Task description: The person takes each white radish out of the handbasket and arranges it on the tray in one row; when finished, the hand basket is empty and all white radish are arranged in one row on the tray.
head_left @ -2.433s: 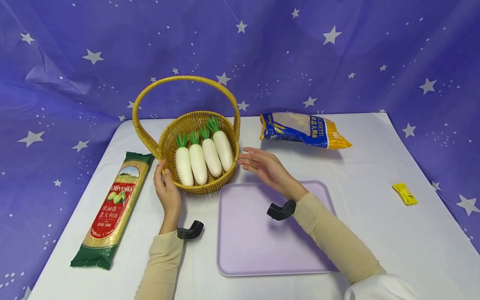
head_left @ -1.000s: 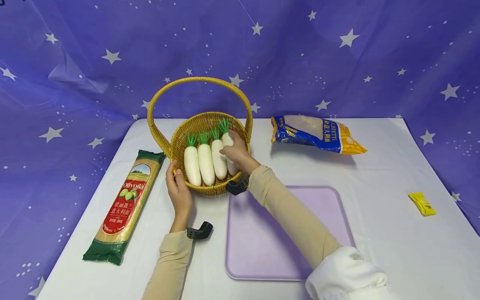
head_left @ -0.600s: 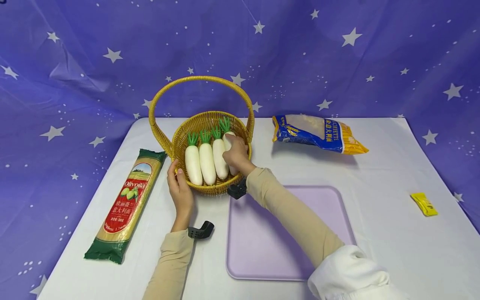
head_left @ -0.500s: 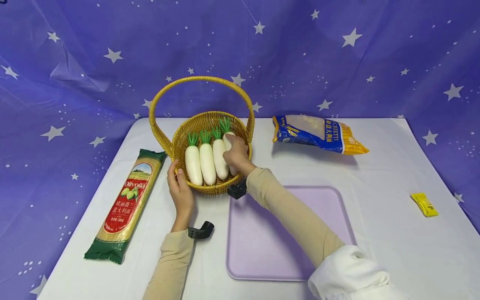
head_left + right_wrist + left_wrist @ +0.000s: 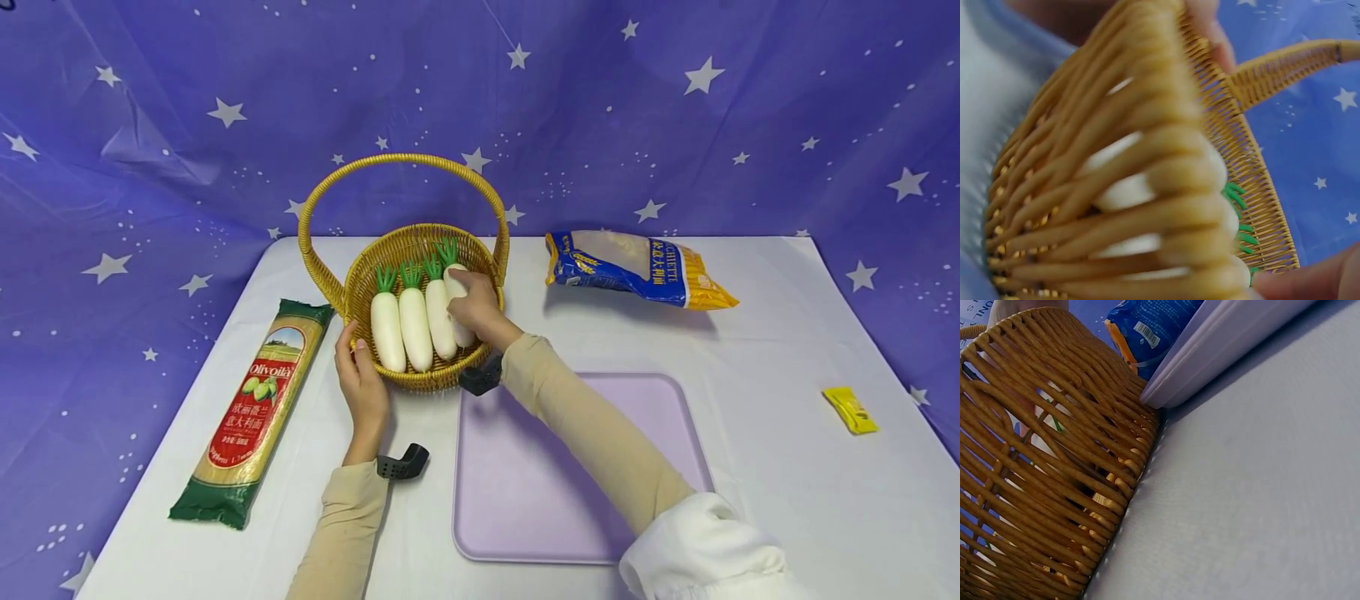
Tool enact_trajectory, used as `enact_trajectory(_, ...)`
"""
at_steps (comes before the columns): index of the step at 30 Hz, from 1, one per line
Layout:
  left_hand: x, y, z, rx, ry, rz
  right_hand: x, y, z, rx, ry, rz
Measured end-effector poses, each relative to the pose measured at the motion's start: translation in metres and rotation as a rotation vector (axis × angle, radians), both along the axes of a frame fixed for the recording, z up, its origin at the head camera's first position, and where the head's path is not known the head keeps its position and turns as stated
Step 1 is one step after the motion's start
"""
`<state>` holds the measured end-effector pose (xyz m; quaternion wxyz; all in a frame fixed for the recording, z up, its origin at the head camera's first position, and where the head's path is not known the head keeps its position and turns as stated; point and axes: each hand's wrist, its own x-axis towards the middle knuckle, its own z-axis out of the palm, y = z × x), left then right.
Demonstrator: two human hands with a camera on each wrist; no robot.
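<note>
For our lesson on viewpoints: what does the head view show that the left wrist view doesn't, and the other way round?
Only the head view shows the spaghetti pack, the yellow packet and the full arch of the handle.

Only the left wrist view gives a low look through gaps in the side of the basket.

Both share the basket, the lilac tray, the blue bag and the radishes, which the wrist camera catches only in scraps through the weave.

The head view is bright and evenly lit, with soft shadows on the near side of the blue pasta bag (image 5: 622, 267) and on the lilac tray (image 5: 498, 500). The left wrist view is dimmer, the tablecloth (image 5: 1260, 487) greyish and soft. In the right wrist view, the nearest weave of the basket (image 5: 1166, 181) blurs, while the far backdrop (image 5: 1313, 144) looks crisper.
</note>
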<state>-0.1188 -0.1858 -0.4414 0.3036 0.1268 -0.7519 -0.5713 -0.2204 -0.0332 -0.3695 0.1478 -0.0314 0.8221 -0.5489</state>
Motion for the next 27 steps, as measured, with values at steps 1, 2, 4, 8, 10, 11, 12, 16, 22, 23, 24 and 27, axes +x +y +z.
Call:
enact_trajectory(1,0.000,0.000,0.000,-0.002,0.001,0.000,-0.001,0.000,0.000,-0.041,-0.011,0.000)
enact_trajectory(2,0.000,0.000,0.000,-0.004,0.002,0.001,-0.002,0.001,0.000,-0.082,-0.020,0.002)
enact_trajectory(4,0.000,0.000,0.000,-0.008,0.003,0.003,-0.003,0.002,-0.001,-0.155,-0.061,0.008)
enact_trajectory(8,-0.001,0.000,-0.001,-0.014,0.002,0.010,-0.004,0.007,-0.001,-0.312,-0.168,0.032)
enact_trajectory(10,-0.001,0.000,-0.002,-0.017,0.002,0.011,-0.004,0.009,0.000,-0.386,-0.210,0.042)
enact_trajectory(11,-0.002,0.000,-0.002,-0.018,0.002,0.011,-0.003,0.010,0.000,-0.422,-0.226,0.047)
enact_trajectory(12,-0.002,0.000,-0.002,-0.019,0.001,0.011,-0.002,0.011,0.000,-0.452,-0.239,0.051)
enact_trajectory(16,-0.001,0.000,-0.001,-0.024,-0.004,0.016,0.002,0.014,0.001,-0.550,-0.270,0.061)
enact_trajectory(22,-0.001,-0.002,-0.001,-0.017,0.004,0.021,0.035,0.030,0.014,-0.702,-0.261,0.191)
enact_trajectory(23,-0.001,-0.002,-0.002,-0.015,0.005,0.019,0.043,0.035,0.016,-0.698,-0.243,0.217)
enact_trajectory(24,-0.002,-0.002,-0.003,-0.015,0.005,0.017,0.052,0.041,0.017,-0.687,-0.224,0.238)
enact_trajectory(27,-0.003,-0.001,-0.003,-0.016,0.003,0.015,0.080,0.060,0.018,-0.628,-0.149,0.296)
